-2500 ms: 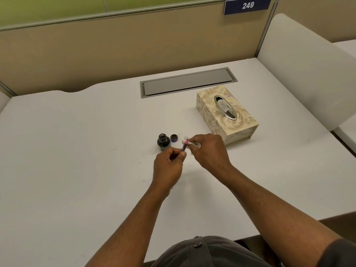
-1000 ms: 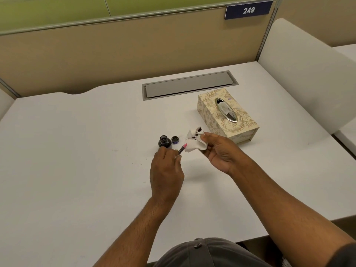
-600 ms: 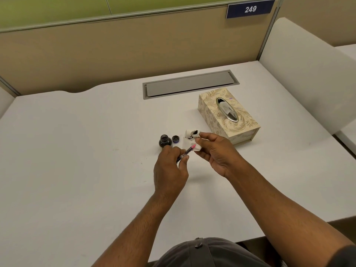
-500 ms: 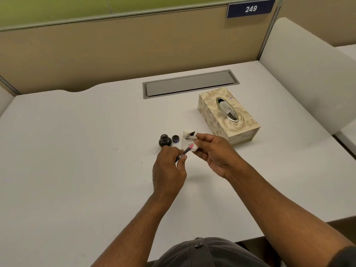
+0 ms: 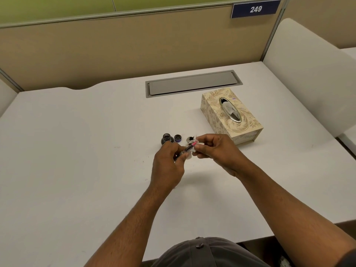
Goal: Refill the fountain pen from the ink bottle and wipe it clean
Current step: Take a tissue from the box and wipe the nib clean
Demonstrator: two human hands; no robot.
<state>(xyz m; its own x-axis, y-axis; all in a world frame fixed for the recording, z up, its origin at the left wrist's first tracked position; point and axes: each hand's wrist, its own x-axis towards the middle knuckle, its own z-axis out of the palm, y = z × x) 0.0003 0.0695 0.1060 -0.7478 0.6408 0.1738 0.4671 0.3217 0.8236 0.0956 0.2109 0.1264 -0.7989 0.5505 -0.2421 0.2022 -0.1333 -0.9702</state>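
You have two hands over the desk: a left hand and a right hand. Count one fountain pen, one ink-stained tissue, one open ink bottle, one loose bottle cap, one tissue box toward the right edge, one grey cable flap near the far edge, and one number plate.

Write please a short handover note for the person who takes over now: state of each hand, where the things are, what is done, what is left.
Left hand: grips the slim dark fountain pen with pink section.
Right hand: pinches the white ink-stained tissue at the pen's pink end.
Small dark glass ink bottle: open, on the white desk; its round dark cap lies just right of it. Patterned beige tissue box stands further right.
Done: the tissue carries ink; whether the pen is full cannot be seen.
Left: finish wiping, cap the bottle.
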